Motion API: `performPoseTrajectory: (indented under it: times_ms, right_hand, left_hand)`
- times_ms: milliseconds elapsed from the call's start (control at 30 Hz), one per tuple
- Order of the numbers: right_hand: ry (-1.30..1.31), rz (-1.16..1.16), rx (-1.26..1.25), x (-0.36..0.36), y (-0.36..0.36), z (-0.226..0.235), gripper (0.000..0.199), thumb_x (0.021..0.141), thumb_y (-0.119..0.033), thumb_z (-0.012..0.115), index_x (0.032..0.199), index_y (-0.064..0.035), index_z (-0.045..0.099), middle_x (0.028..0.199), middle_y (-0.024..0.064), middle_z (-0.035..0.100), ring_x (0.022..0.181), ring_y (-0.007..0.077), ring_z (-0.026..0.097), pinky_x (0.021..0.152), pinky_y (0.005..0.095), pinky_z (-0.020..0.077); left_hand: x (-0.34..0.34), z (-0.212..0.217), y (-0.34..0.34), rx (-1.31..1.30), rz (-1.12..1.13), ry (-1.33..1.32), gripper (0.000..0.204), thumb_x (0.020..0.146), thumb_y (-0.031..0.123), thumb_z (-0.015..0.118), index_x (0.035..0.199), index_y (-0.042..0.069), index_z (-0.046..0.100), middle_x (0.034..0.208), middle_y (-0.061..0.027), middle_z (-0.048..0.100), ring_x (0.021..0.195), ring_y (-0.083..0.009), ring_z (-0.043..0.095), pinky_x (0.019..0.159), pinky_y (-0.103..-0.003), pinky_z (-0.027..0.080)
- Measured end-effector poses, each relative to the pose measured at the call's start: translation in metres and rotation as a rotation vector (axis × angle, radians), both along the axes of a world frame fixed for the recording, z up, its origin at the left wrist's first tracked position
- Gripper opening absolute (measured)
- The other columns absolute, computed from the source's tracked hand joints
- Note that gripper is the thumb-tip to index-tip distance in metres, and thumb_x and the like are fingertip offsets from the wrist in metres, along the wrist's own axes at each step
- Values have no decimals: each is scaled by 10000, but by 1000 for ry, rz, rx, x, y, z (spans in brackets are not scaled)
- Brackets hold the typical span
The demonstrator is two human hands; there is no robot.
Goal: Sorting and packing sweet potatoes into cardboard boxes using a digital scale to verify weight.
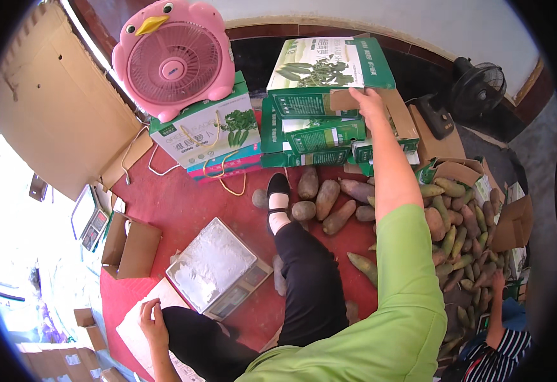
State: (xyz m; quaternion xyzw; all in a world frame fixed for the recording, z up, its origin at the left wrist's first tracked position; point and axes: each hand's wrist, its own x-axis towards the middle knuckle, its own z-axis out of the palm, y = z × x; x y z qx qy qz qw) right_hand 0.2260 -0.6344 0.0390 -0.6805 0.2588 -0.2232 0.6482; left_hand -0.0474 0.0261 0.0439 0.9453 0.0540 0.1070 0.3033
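My right hand [369,107] reaches far forward and grips the edge of a green and white cardboard box [320,60], at its brown inner flap. That box lies on top of several more green and white boxes [323,137], stacked flat. Down at the lower left, my left hand [153,323] hangs beside my bent knee, empty, with its fingers loosely bent and a little apart. Between my legs and the left side stands a weighing scale [211,264] with a whitish, wrinkled covering on its plate.
Long root vegetables [327,198] lie on the red floor [183,191] ahead; a large heap [463,235] fills the right. A pink fan [173,63] stands on another box [208,134]. A black fan [479,89] is far right. Another person's arm [496,312] reaches toward the heap.
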Motion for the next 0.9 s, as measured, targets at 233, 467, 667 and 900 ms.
performPoseTrajectory:
  times_ms: [233, 467, 667, 900]
  right_hand:
    - [32, 84, 135, -16, 42, -12, 298, 855, -317, 667, 1075, -119, 627, 1030, -3, 602, 911, 125, 532, 633, 289, 486]
    - [-213, 56, 79, -82, 96, 29, 253, 876, -242, 640, 1052, -59, 637, 959, 14, 643, 777, 82, 581, 523, 238, 500]
    - [-219, 169, -54, -172, 144, 118, 254, 881, -258, 631, 1059, -77, 646, 947, -2, 658, 774, 53, 603, 471, 196, 486]
    - [-117, 483, -57, -224, 198, 157, 244, 892, -244, 611, 1068, -79, 648, 920, -14, 664, 741, 49, 615, 443, 180, 472]
  left_hand:
    - [-5, 6, 2, 5, -4, 0, 134, 863, 48, 551, 924, -21, 649, 874, -154, 637, 831, -282, 614, 761, -356, 465]
    - [-18, 7, 18, -5, 21, -26, 143, 864, 53, 551, 940, -13, 652, 889, -159, 637, 860, -301, 615, 780, -362, 464]
    - [-24, 10, 24, -46, 10, -67, 141, 869, 61, 556, 943, -18, 646, 883, -149, 633, 848, -279, 616, 773, -342, 463]
    - [-47, 13, 42, -73, 23, -102, 137, 858, 60, 564, 949, -1, 646, 898, -140, 631, 850, -292, 611, 772, -350, 466]
